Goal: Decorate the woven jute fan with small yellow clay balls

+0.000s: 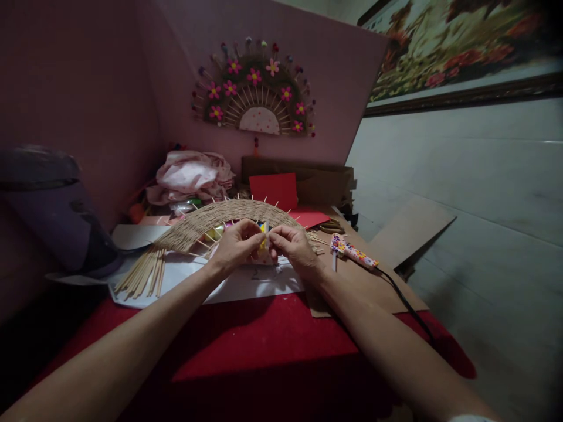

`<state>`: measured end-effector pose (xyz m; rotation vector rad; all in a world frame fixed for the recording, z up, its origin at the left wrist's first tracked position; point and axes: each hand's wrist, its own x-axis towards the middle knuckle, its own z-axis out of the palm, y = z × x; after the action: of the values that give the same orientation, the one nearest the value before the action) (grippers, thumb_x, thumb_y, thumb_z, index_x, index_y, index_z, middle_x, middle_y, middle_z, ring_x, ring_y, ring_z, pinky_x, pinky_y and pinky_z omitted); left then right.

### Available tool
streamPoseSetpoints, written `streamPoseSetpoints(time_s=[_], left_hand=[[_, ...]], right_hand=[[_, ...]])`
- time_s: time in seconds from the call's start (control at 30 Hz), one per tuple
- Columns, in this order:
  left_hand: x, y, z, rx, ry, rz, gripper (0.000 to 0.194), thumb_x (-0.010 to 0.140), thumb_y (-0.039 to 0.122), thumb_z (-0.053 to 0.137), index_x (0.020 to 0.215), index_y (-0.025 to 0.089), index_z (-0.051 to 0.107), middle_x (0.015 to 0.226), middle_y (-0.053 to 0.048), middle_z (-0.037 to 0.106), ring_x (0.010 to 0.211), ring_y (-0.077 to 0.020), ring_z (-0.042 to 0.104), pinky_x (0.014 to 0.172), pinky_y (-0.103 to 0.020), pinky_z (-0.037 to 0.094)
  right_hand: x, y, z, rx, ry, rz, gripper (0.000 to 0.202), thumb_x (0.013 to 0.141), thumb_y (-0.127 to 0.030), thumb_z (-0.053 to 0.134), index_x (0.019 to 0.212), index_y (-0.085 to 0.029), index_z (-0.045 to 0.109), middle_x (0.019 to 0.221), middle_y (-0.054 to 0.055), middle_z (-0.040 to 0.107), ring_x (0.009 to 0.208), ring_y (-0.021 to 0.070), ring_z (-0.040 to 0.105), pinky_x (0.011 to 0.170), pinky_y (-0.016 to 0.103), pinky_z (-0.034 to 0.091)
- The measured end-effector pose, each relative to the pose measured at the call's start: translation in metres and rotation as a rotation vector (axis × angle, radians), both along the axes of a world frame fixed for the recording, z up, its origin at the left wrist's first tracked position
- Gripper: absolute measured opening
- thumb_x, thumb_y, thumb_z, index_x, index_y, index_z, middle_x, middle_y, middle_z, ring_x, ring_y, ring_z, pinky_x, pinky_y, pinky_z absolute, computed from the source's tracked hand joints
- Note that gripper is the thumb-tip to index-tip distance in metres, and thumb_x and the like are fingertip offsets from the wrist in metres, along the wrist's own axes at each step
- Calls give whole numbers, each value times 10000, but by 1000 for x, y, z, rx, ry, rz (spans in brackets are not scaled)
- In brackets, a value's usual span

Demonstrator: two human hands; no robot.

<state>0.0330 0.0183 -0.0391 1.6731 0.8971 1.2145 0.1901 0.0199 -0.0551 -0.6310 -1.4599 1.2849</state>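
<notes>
My left hand (237,246) and my right hand (295,249) meet in the middle, thumbs and fingertips pinched together. Between them stands a small pale strip (266,227), whose exact kind is too small to make out. Right behind the fingers lies a half-round fan (189,227) of thin sticks woven with brown twine, stick tips poking out along its curved edge. Yellow, pink and blue bits show under its arch, partly hidden by my hands. White paper (246,288) spreads beneath.
Loose wooden sticks (143,272) lie at left. A patterned glue gun (354,253) with a black cord rests on cardboard (391,296) at right. Behind are red paper (273,190) and bunched pink cloth (193,174). A finished flowered fan (255,76) hangs above the red-covered table (246,334).
</notes>
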Motion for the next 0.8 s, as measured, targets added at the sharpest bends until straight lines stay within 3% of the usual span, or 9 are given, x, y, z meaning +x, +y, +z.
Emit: streamPoseSetpoints(time_s=[0.23,0.47,0.6,0.67,0.73,0.8], left_hand=[[1,-7,7,17,90,45,240,722,376,626,734,161,521,547,24,568,422,-105,546,371,-199,406],[1,-11,9,65,160,117,175,739,329,573,682,167,542,491,33,541,390,-98,512,372,-203,368],[0,-8,7,127,209,205,141,707,225,543,581,173,508,453,42,510,389,-77,474,388,-192,334],[0,-8,8,108,171,213,141,704,203,522,569,176,493,433,47,494,371,-78,465,381,-195,332],[1,-10,10,55,59,152,126,713,221,527,598,177,501,429,51,496,346,-82,459,364,-201,341],[1,-11,12,-6,-51,61,132,722,257,554,630,170,517,440,48,513,325,-81,449,344,-203,342]], right_hand=[[-1,0,-1,4,-13,-12,230,715,-369,679,738,-153,603,560,-32,603,421,82,532,405,202,435],[-4,-9,4,117,-120,-68,152,709,-294,661,707,-168,575,546,-47,561,447,77,504,439,206,416],[-5,-5,-1,154,-183,-73,161,724,-309,642,763,-175,561,633,-26,567,505,88,506,474,221,423],[-4,-2,-4,236,-238,-212,230,704,-310,674,854,-179,559,769,9,593,623,113,541,523,232,437],[-2,1,-6,350,-320,-361,438,637,-279,738,1019,-191,542,990,54,585,755,136,542,578,241,443],[-1,2,-5,433,-417,-385,614,598,-254,767,1152,-214,504,1107,71,550,806,148,525,608,250,438]])
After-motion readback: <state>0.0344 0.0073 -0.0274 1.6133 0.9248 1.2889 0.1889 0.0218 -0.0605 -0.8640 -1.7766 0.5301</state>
